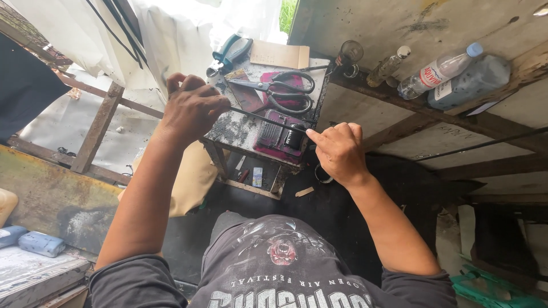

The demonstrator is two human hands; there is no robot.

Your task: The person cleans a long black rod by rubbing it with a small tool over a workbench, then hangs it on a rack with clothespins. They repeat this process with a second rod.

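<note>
Fingers of both hands, left hand [191,108], right hand [339,151], closed on thin black rod [265,120], scissors [279,90] just behind, on small table [228,130]

Makeshift workshop, grimy bench [228,132], scissors [279,91], tarpaulin [171,34]

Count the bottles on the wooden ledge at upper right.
3: a small glass bottle, a clear plastic bottle with a blue cap, and a dark bottle lying rightmost. Others may be hidden.
</note>
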